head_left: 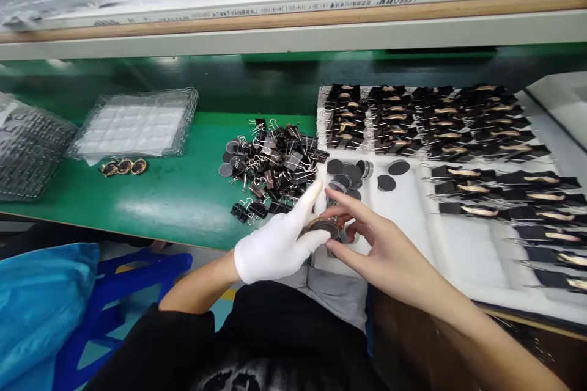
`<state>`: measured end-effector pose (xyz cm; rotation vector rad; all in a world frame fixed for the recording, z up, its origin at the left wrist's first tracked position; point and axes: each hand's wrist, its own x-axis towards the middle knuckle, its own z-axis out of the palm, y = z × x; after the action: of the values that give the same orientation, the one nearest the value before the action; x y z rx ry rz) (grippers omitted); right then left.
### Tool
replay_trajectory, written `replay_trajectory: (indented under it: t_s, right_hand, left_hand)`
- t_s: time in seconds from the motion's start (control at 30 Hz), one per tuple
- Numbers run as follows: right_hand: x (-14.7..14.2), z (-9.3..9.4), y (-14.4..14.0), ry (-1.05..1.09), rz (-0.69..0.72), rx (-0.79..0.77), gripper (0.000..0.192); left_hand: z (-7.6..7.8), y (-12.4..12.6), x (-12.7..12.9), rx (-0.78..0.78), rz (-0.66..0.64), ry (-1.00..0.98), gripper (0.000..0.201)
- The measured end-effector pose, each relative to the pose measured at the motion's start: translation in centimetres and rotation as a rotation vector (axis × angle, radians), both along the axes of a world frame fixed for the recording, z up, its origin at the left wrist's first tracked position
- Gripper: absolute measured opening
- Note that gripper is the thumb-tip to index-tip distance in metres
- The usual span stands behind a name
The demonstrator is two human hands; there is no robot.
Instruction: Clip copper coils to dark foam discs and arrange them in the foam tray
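Observation:
My left hand [279,238], in a white glove, holds a small round piece with a copper-coloured rim [321,227] at the near edge of the white foam tray [458,244]. My bare right hand [380,244] pinches the same piece from the right, fingers spread. Just beyond my hands lie several dark round discs [348,174] on the tray. A heap of black binder clips [275,165] lies on the green table [174,195], left of the tray.
Rows of clipped assemblies [458,128] fill the tray's far and right parts. Clear plastic blister trays [137,123] and three copper-rimmed rings [123,166] lie at left. A stack of trays [22,146] sits far left, a blue stool [132,275] below, a shelf [293,18] above.

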<state>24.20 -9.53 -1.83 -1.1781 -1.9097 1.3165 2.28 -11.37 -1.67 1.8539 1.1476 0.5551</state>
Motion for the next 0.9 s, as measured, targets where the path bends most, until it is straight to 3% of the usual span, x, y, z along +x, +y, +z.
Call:
replay_trajectory:
  t_s: [0.1,0.17,0.23,0.3,0.33,0.4,0.47,0.53,0.63,0.7,0.8,0.9]
  right_hand:
    - [-0.3,-0.2,-0.1,0.074,0.105,-0.094,0.040]
    - [-0.4,-0.4,-0.2,0.102,0.170,-0.148,0.024]
    - [-0.5,-0.5,-0.3,0.105,0.199,-0.182,0.018]
    - [-0.4,-0.5,-0.3,0.124,0.188,-0.229,0.016]
    - [-0.3,-0.4,-0.3,0.149,0.173,-0.259,0.016]
    - [-0.3,-0.3,-0.2,0.220,0.133,-0.315,0.016]
    - [-0.7,-0.2,0.1,0.298,0.079,-0.347,0.017]
    - [-1.5,-0.2,0.2,0.344,0.008,-0.341,0.019]
    - [-3.3,-0.4,0.0,0.397,-0.082,-0.330,0.022]
    - [-4.5,-0.8,-0.5,0.459,-0.111,-0.361,0.023]
    - [-6.3,-1.7,-1.6,0.558,-0.116,-0.410,0.022]
    - [-7.9,-2.7,-2.7,0.678,-0.153,-0.380,0.017]
  left_hand:
    - [-0.4,-1.2,-0.5,-0.120,0.020,-0.017,0.084]
    - [-0.7,-1.9,-1.0,-0.122,-0.010,0.026,0.081]
    - [-0.9,-2.3,-2.1,0.013,-0.117,0.108,0.073]
    - [-1.1,-2.1,-3.9,0.259,-0.210,0.265,0.058]
    - [-1.1,-1.8,-5.0,0.385,-0.200,0.377,0.049]
    - [-1.3,-0.7,-7.6,0.547,-0.058,0.633,0.038]
    - [-1.6,0.5,-10.2,0.559,0.066,0.838,0.037]
    - [-2.1,1.8,-12.3,0.500,0.006,0.929,0.040]
    - [-2.8,3.2,-14.5,0.441,-0.195,0.866,0.040]
    - [-2.8,3.7,-15.3,0.454,-0.234,0.749,0.042]
    - [-2.1,3.9,-15.0,0.540,-0.029,0.564,0.045]
    - [-1.1,3.2,-12.2,0.664,0.233,0.356,0.044]
